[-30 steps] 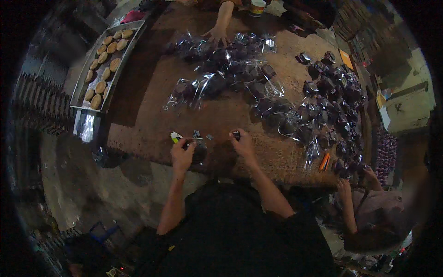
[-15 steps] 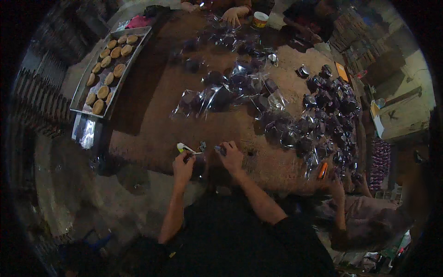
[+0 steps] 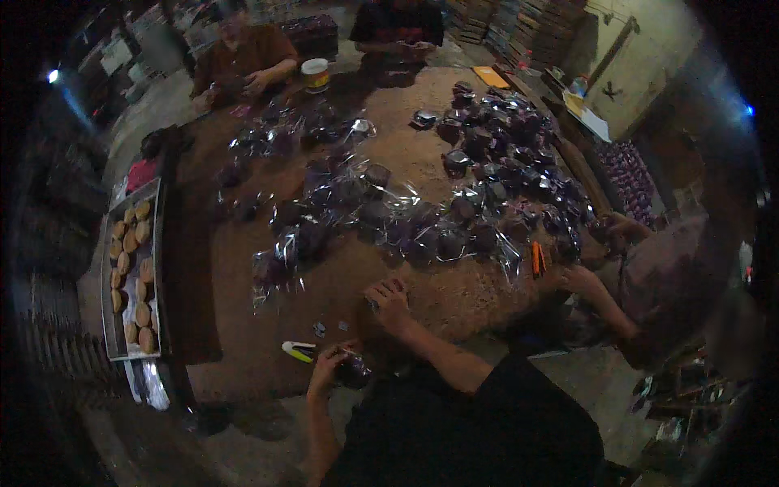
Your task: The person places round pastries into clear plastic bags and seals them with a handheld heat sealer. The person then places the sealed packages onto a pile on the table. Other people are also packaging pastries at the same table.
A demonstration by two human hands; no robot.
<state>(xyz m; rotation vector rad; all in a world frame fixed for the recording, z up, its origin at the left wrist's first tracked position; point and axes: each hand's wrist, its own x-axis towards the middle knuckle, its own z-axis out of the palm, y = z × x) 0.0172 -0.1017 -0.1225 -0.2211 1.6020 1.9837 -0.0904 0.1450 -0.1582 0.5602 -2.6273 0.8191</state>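
So the left hand (image 3: 326, 372) is gripping a dark packet in shiny clear film (image 3: 355, 371), down by the near edge of the counter (image 3: 462, 300). The right hand (image 3: 389, 304) is a bit farther out with its fingers curled, can't tell if anything's in it. A white-and-green tool (image 3: 298, 351) lies just left of the left hand, some little scraps (image 3: 320, 329) near it, and loads of similar wrapped packets (image 3: 503, 154) are piled beyond.

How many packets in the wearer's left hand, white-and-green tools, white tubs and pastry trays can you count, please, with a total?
Packet in the left hand: 1
White-and-green tool: 1
White tub: 1
Pastry tray: 1
Total: 4
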